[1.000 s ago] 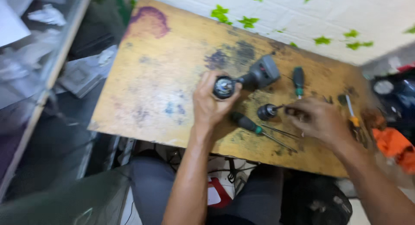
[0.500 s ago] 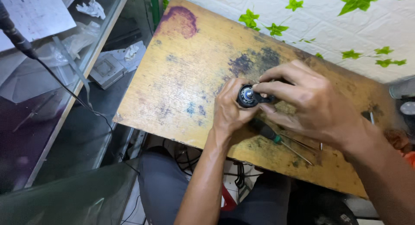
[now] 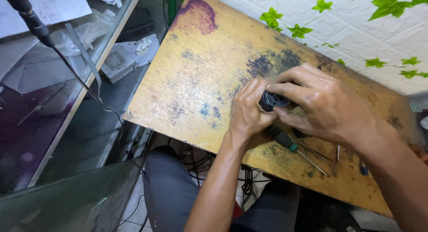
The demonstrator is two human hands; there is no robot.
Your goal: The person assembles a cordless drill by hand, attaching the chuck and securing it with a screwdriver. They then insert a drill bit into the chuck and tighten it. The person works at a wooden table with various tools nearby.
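Head view: small round black part point(image 3: 273, 100) gripped between left hand point(image 3: 248, 111) and right hand point(image 3: 327, 105).

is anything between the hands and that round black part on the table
Nothing visible. The left hand wraps the round black part from its left side, and the right hand has fingertips on its top edge. The green-handled screwdriver lies just below, clear of both grips.

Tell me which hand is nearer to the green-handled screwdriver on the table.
Left. The left hand sits just above the screwdriver, its heel almost at the handle's end. The right hand hovers a little higher, fingers on the round black part.
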